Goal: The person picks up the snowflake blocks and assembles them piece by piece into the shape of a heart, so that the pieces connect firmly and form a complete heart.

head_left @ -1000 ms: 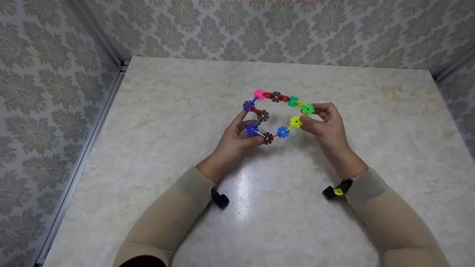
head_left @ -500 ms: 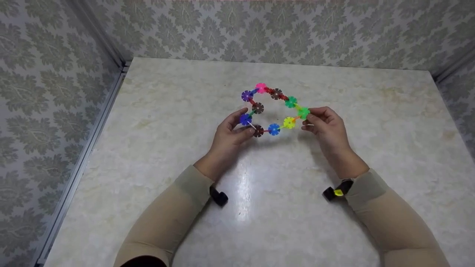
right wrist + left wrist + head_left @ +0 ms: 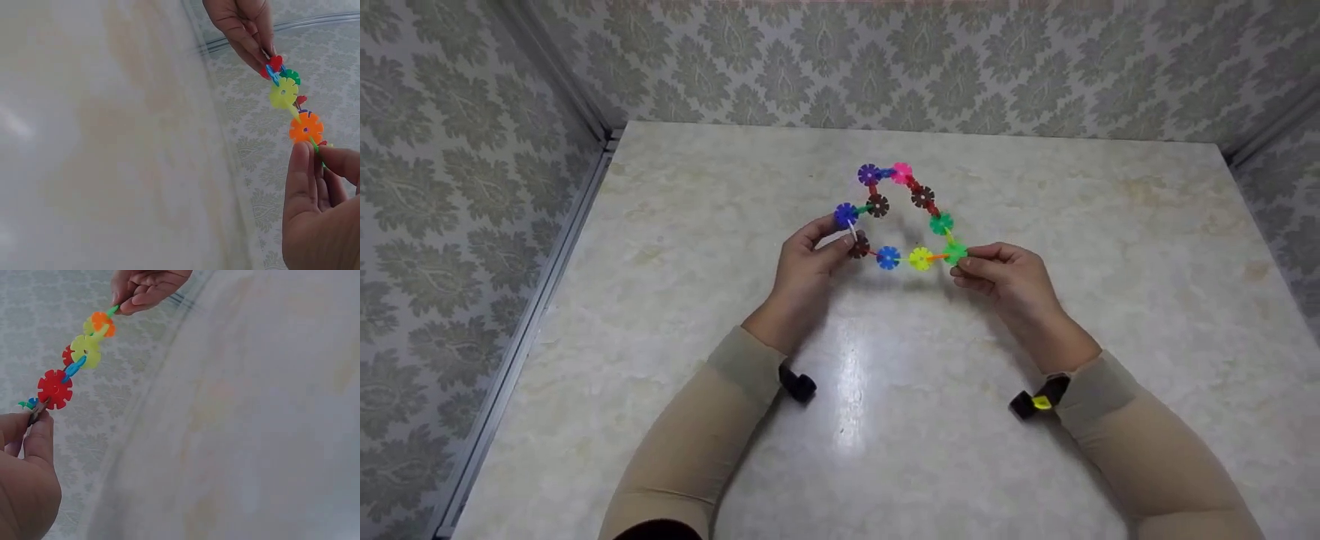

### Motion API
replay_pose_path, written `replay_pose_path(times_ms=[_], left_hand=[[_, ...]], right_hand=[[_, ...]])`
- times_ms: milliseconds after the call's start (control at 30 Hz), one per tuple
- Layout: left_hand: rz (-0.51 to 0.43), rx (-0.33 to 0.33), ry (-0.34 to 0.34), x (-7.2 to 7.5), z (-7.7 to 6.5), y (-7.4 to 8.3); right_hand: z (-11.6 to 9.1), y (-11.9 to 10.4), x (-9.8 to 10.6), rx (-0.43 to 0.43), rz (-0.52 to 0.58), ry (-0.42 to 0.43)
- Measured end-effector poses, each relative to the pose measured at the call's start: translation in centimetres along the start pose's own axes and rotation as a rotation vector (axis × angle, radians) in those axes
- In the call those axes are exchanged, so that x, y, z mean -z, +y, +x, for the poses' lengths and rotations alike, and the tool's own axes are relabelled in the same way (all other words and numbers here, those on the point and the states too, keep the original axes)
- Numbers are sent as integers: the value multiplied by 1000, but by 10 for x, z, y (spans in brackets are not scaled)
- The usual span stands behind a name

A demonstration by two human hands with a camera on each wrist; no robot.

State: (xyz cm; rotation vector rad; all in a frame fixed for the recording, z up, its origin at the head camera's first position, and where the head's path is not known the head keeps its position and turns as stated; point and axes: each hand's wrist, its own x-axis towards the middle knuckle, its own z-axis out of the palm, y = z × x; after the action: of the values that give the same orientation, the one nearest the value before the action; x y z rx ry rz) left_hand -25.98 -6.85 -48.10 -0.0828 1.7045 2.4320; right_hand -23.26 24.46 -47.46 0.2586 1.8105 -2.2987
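A closed loop of interlocking plastic snowflake discs [image 3: 888,258] is held above the table between both hands, facing the head camera. My left hand [image 3: 808,259] pinches a dark brown disc [image 3: 860,246] on the loop's left side, its index finger by a dark blue disc [image 3: 846,214]. On the right side, my right hand [image 3: 1009,274] pinches a bright green disc [image 3: 955,253] between thumb and index finger. Purple [image 3: 868,175] and pink discs [image 3: 901,173] form the far end. Edge-on linking discs show as red [image 3: 55,389] in the left wrist view and orange [image 3: 306,129] in the right.
The marbled, pale table [image 3: 720,225] spreads beneath the hands and reflects a light near its middle. Patterned wallpaper [image 3: 825,60] stands behind its far edge and on both sides. A metal rail [image 3: 532,315] runs along the left edge.
The loop has turned and changed shape: its pink and purple end now points away. Both hands have shifted left; the right came nearer, the left went slightly farther. The right's pinch settled on the green disc.
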Motion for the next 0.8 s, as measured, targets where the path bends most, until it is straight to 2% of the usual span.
replay_pose_path(times_ms=[167,467,667,800], left_hand=[[4,30,14,3,5,5],[165,10,-33,-2,22,13],[310,85,-48,-8,41,16],[370,138,-49,-14,52,18]], right_hand=[[-5,4,-1,-48,-7,-6],[-14,9,-7,-134,-67,-3],[-17,6,-15,-196,-220,-22],[-18,7,-22,-226,-266,-24]])
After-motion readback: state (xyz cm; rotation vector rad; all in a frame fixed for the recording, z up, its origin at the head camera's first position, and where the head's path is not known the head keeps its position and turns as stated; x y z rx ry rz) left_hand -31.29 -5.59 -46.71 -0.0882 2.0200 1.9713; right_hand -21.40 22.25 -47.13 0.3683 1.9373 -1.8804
